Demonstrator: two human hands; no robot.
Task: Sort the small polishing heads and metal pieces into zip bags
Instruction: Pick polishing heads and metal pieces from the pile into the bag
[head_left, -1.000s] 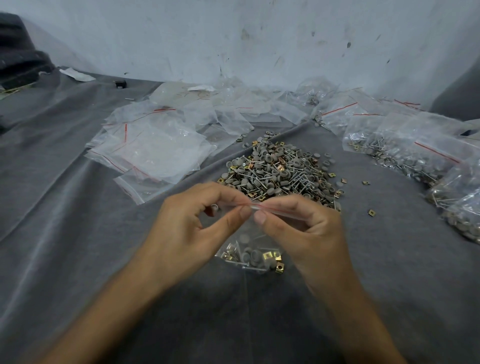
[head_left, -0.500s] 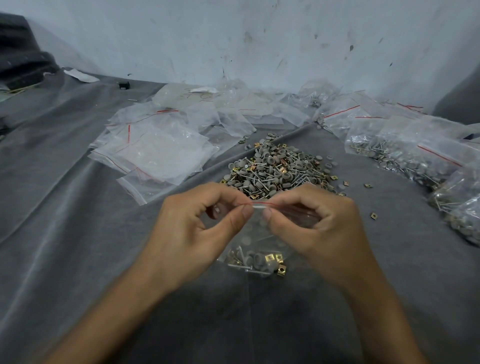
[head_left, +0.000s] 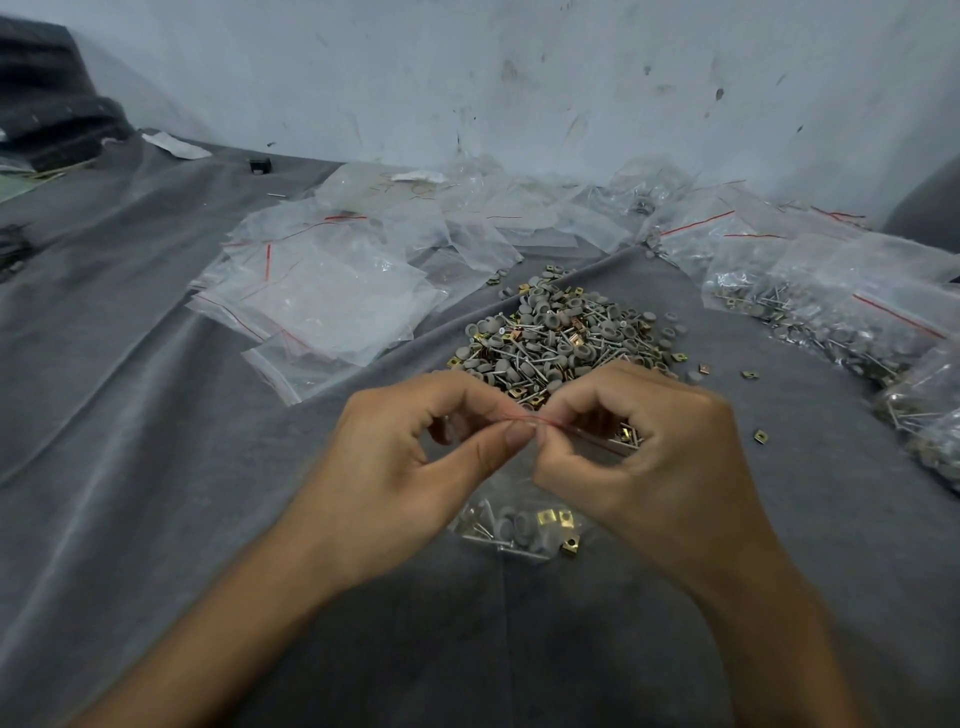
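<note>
Here: left hand, right hand pinch zip bag top.

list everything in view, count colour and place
held zip bag: one, clear with red seal line, part-filled, centre foreground
loose pile of polishing heads and metal pieces: one, grey and brass-coloured, just beyond the held bag
empty zip bags: a heap, clear with red lines, left of the pile
filled zip bags: several, clear, far right
cloth: one, grey, under everything
stray metal squares: at least three, brass-coloured, on the cloth right of the pile
paper scrap: one, white, far left by the wall
small black object: one, by the wall
left hand: one, pinching the bag's top edge
right hand: one, pinching the bag's top edge
</note>
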